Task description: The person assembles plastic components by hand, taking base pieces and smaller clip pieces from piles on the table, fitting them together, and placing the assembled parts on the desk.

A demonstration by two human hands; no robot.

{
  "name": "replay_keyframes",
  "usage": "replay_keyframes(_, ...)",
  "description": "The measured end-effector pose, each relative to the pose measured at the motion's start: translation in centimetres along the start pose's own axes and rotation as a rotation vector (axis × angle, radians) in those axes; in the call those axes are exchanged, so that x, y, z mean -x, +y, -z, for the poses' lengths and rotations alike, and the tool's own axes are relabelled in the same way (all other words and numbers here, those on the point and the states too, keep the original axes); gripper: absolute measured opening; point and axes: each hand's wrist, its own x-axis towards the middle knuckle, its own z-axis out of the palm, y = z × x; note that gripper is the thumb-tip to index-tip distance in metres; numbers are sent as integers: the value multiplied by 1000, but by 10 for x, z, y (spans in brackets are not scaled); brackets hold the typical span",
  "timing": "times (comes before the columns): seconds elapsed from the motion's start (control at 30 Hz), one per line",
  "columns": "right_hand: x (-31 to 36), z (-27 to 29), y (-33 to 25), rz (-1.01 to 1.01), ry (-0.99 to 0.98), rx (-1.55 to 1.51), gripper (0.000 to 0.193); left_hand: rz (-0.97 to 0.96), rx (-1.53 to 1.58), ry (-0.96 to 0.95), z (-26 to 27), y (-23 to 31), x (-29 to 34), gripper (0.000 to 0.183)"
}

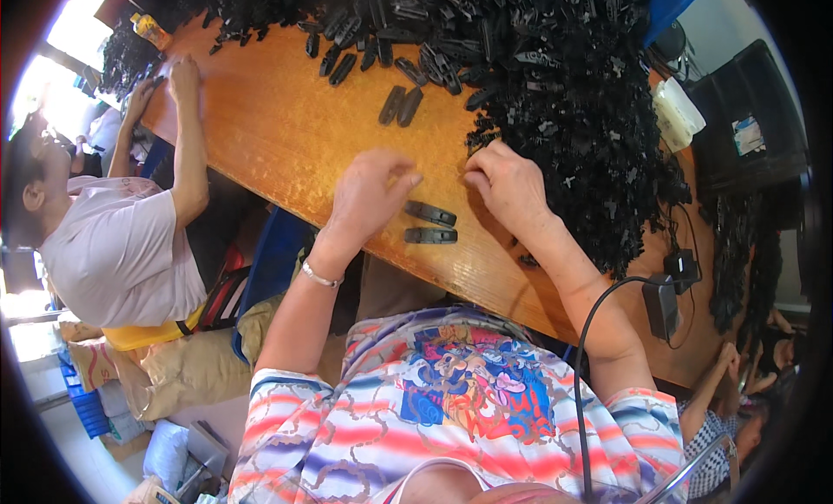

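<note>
Left of the pile [573, 131], near two clips [431, 236], the left hand [369, 190] is loosely spread. The right hand [510, 187], beside the pile, has an unclear grip.

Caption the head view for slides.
Left hand and right hand over a brown wooden table, near heaped small black plastic parts.

oblong pieces [431, 236]: black | parts heap [568, 148]: black | tabletop [269, 105]: orange-brown | bracelet [319, 276]: silvery | shirt [347, 434]: red-white-blue stripes

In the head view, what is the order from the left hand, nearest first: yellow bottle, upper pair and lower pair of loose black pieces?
1. Lower pair, close right.
2. Upper pair, ahead.
3. Yellow bottle, far ahead and left.
</note>
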Motion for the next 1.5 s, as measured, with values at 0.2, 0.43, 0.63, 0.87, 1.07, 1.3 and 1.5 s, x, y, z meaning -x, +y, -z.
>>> replay_keyframes(0.2,-40,-7,16,45,-18,357,10,-31,-310,322,-19,-5,-70,33)
replay_keyframes(0.43,-35,-7,18,125,22,342,12,-139,-434,325,-35,-14,-77,17)
replay_keyframes(0.63,-22,-13,26,127,55,244,14,-321,-374,330,-34,-16,-41,14)
replay_keyframes(0.87,-16,-12,12,140,229,30,16,-418,-219,302,-28,-15,-15,18)
replay_keyframes(1.07,-23,-28,-1,148,256,-110,17,-273,-204,320,-29,-22,-19,22)
replay_keyframes(1.3,-24,-41,-1,134,234,-105,17,-241,-190,268,-29,-27,-18,25)
replay_keyframes(1.5,-22,-41,3,121,231,-107,17,-249,-184,273,-30,-28,-19,24)
